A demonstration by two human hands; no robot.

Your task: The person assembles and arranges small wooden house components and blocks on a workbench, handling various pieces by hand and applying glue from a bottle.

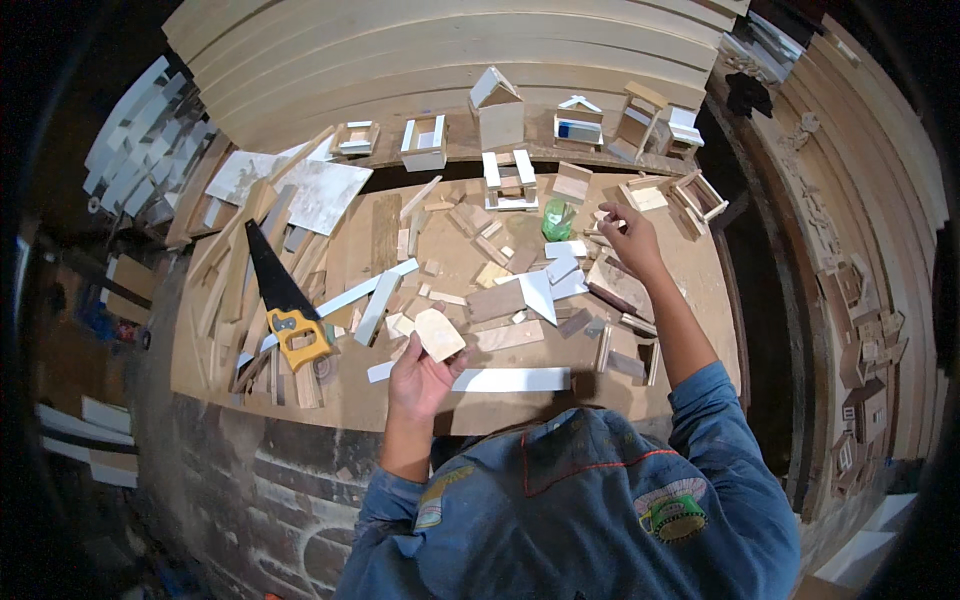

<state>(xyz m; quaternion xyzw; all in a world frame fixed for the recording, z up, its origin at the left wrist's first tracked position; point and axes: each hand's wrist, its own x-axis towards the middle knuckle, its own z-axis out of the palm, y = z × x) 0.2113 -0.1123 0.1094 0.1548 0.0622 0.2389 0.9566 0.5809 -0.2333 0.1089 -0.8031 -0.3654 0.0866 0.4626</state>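
My left hand is closed around a small pale wooden block with an angled top, held above the near part of the work table. My right hand is stretched out over the far right of the table, its fingers curled together; whatever is between the fingertips, if anything, is too small to make out. Just left of it stands a green see-through container. Below it lie white-faced offcuts and a brown wooden block. A long white strip lies along the near edge.
A handsaw with a yellow handle rests on a pile of wood strips at the left. Small wooden houses and open boxes line the back ledge. Boards are stacked behind. More little houses sit at the far right.
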